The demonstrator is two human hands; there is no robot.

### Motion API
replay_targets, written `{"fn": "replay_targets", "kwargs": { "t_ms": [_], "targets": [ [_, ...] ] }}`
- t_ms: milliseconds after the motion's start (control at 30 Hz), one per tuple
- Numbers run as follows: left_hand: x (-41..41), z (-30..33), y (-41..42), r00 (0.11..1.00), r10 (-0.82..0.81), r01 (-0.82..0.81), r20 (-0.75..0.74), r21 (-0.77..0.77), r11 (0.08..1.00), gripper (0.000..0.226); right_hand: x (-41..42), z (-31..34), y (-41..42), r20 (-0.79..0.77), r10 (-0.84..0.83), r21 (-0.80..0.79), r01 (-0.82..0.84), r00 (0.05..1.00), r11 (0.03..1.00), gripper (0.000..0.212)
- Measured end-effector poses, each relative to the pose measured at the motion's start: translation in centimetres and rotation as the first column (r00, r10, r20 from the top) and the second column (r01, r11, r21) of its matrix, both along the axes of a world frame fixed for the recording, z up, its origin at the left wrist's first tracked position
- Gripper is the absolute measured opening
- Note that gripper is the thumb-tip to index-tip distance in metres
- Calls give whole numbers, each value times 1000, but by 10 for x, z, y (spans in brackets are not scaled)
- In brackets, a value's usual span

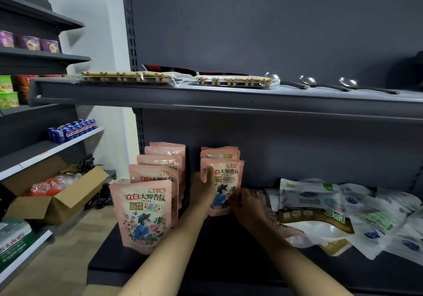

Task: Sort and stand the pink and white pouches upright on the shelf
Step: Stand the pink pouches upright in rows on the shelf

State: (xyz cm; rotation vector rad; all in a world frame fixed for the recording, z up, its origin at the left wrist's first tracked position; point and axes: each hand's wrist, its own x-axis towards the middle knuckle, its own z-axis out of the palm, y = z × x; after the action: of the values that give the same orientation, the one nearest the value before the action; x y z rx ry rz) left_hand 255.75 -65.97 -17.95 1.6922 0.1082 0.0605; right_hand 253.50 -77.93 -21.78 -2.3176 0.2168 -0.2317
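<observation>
A: Where's the pink pouch (225, 188) being worked?

B: At the front of the second pink row, around 6 o'clock of the frame's centre, standing on the lower shelf (219, 256). The first row of 5 pink pouches (146, 213) stands just beside it at 9 o'clock.

A: How will it handle?

B: Likely light and soft, a filled film bag that sags and slips, so hold the side seams, not the belly.

A: And the grip?

B: The left hand (203, 187) pinches the upper left edge, thumb over the front. The right hand (246, 204) curls its fingers on the lower right edge. Both forearms reach in from 6 o'clock.

A: What's left?

B: The white pouches (343, 213) lie heaped flat at 3 o'clock.
</observation>
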Motion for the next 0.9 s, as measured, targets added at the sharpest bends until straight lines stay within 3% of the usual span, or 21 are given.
{"fn": "replay_targets", "kwargs": {
  "t_ms": [200, 300, 433, 600, 700, 767, 900],
  "targets": [
    [-1, -4, 0, 999, 37, -37, 5, 13, 999, 58, -2, 2, -1, -27, 17, -8, -18, 999, 1000, 31],
    [-4, 9, -5, 976, 130, -151, 173, 118, 982, 51, -5, 7, -5, -53, 18, -63, -21, 998, 998, 34],
    [-10, 39, -12, 856, 232, -337, 462, 158, 928, 55, -6, 27, -19, 14, 29, -217, -25, 999, 976, 30],
    [-19, 63, -30, 785, 179, -323, 593, 145, 935, 46, -23, 45, -49, 10, 135, -429, -118, 991, 896, 21],
    [-25, 57, -46, 773, 133, -272, 621, 135, 953, 37, -38, 40, -62, -122, 187, -637, -221, 975, 739, 29],
    [-32, 50, -57, 804, 86, -218, 589, 157, 963, 32, -46, 33, -69, -201, 198, -649, -282, 959, 706, 34],
    [-41, 34, -75, 878, 42, -163, 476, 215, 963, 25, -58, 18, -81, -312, 168, -674, -342, 935, 654, 84]
  ]
}}
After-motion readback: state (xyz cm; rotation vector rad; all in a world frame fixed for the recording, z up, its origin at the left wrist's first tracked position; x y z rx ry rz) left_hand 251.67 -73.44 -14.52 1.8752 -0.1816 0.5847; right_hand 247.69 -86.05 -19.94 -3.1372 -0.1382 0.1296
